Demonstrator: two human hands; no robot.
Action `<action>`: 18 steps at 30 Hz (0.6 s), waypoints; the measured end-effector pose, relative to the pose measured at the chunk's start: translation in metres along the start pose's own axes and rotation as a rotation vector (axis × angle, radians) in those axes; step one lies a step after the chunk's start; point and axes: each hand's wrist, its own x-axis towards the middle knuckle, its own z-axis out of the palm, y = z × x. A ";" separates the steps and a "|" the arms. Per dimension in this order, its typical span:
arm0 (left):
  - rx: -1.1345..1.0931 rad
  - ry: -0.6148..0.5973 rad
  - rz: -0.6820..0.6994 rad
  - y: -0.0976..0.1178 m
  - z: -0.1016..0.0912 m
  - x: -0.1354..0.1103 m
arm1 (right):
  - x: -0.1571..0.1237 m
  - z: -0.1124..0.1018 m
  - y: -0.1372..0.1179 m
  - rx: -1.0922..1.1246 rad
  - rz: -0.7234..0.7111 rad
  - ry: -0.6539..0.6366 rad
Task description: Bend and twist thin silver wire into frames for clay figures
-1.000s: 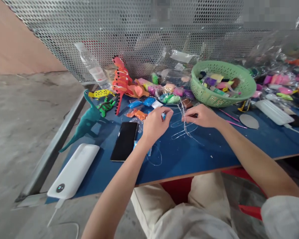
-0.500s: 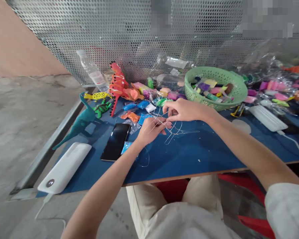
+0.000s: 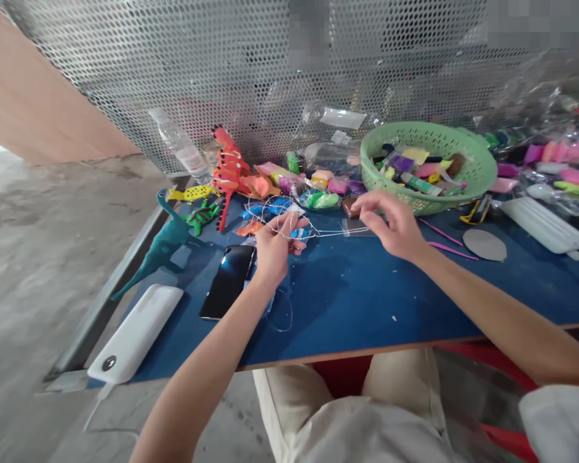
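My left hand (image 3: 274, 247) is closed on a thin silvery wire shape (image 3: 313, 225), pinching it between thumb and fingers above the table. Loops of the wire stick out to the left and over the fingers. Two straight strands run rightward from it and end close by my right hand (image 3: 390, 222). That hand is raised, its fingers loosely curled and apart, slightly blurred; no wire shows clearly between them. Beneath the left hand lie blue packets (image 3: 277, 206) and orange packets (image 3: 249, 229). A black phone (image 3: 228, 281) rests beside the left wrist.
Clay-like figures stand at the left: a teal long-necked dinosaur (image 3: 161, 241), an orange one (image 3: 229, 168) and a green turtle (image 3: 203, 217). A green basket (image 3: 427, 200) holds colourful packets. Pink sticks (image 3: 452, 250), a grey disc (image 3: 485, 245) and a white power bank (image 3: 137, 331) lie around.
My right hand has moved right, away from the left hand, and the two wire strands now stretch between them. My left hand has turned more upright with the wire shape and shifted slightly left.
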 end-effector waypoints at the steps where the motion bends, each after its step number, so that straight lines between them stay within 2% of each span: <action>1: -0.006 0.019 -0.004 0.000 0.001 -0.001 | -0.010 0.008 0.008 0.044 0.056 -0.070; 5: 0.024 0.054 0.018 -0.007 0.014 -0.009 | -0.032 0.043 0.018 0.240 0.188 -0.261; 8: 0.089 0.031 0.078 -0.014 0.025 -0.018 | -0.033 0.060 0.007 0.434 0.334 -0.213; 12: 0.146 -0.035 0.143 -0.019 0.034 -0.029 | -0.031 0.064 -0.001 0.536 0.483 -0.151; 18: 0.133 -0.071 0.133 -0.021 0.037 -0.033 | -0.030 0.058 0.007 0.634 0.503 -0.091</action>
